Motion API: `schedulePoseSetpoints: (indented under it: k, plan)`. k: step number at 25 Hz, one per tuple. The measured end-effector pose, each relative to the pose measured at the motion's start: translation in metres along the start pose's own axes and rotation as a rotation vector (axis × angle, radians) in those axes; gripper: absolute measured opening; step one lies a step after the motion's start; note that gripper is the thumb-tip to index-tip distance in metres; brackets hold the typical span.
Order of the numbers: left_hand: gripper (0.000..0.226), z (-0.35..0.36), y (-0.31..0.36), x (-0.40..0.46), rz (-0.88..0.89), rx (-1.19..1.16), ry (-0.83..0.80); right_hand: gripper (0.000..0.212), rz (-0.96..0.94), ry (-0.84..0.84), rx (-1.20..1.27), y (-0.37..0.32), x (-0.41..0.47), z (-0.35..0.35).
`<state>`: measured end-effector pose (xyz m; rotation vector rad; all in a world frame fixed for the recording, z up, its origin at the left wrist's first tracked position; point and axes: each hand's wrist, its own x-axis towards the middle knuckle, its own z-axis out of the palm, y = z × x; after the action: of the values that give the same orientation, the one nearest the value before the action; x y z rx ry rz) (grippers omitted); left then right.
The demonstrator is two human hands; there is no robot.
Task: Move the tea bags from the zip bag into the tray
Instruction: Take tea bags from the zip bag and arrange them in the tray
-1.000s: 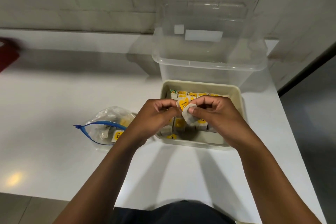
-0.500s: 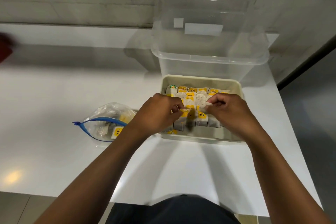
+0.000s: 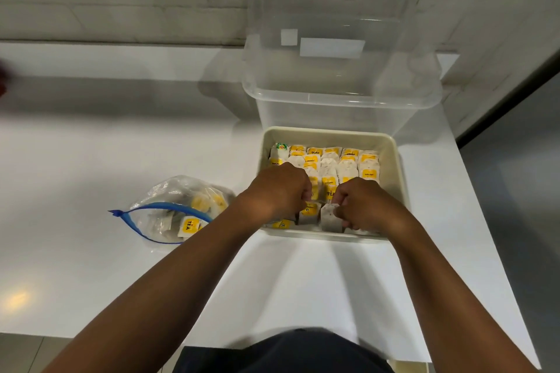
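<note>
Fingers of both hands curl down inside the cream rectangular plastic tray (image 3: 394, 160): the right hand (image 3: 368, 206) pinches a white paper tea bag (image 3: 328, 218) at the tray's near edge; the left hand (image 3: 277, 191) is closed among the yellow-tagged tea bags (image 3: 333, 165), its hold hidden. Left of the tray lies the clear blue-zippered zip bag (image 3: 169, 215); beyond the tray stands a clear plastic tub (image 3: 339, 100).

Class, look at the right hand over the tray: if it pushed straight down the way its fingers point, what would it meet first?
Probably the tea bag the right hand pinches would press into the tray; depth is unclear.
</note>
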<state>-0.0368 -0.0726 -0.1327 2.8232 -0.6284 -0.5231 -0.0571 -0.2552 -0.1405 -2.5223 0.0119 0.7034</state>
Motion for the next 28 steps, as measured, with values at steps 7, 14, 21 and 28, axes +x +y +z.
schedulePoseSetpoints:
  k: [7, 14, 21, 28]
  plan:
    - [0.016, 0.014, 0.0, 0.013, -0.035, 0.29, 0.174, 0.012, 0.039, 0.187, -0.075, 0.006, 0.012, 0.016]
    - [0.015, 0.02, 0.0, 0.021, -0.047, 0.185, 0.133, 0.009, 0.126, 0.242, -0.176, 0.009, 0.022, 0.016]
    - [0.016, 0.026, -0.001, 0.023, -0.097, 0.195, 0.188, 0.008, 0.114, 0.269, -0.197, 0.008, 0.023, 0.014]
    - [0.015, 0.026, -0.003, 0.019, -0.119, 0.163, 0.218, 0.019, 0.067, 0.372, -0.087, 0.008, 0.012, 0.011]
